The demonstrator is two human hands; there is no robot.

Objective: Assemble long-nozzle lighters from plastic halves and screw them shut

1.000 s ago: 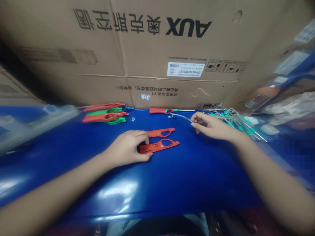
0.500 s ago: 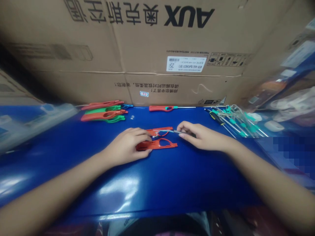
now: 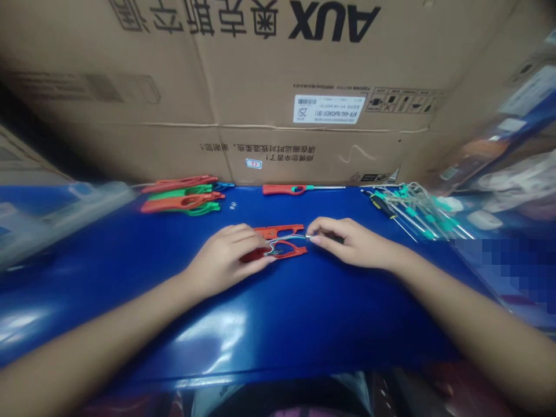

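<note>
Two red lighter casing halves lie side by side on the blue table, the far half [image 3: 292, 230] and the near half [image 3: 297, 251]. My left hand [image 3: 230, 255] is closed over the left end of the near half, its fingers hiding that part. Thin pale wires [image 3: 286, 237] stretch from beside the left fingertips, over the casing, to my right hand [image 3: 343, 238]. The right thumb and forefinger pinch the wires' far end, where a small metal piece shows. The rest of that piece is hidden inside the hand.
An assembled red lighter [image 3: 282, 190] lies by the large cardboard box [image 3: 252, 87]. Red and green casing parts [image 3: 185, 202] are piled at left, with small metal bits [image 3: 233, 205] beside them. At right lie metal lighter tubes [image 3: 417, 214] and a black-and-yellow screwdriver [image 3: 382, 207].
The wires' left end has moved down and nearer, from the far casing half to over the near half. My right hand has shifted slightly left and down; the near half has shifted slightly too.
</note>
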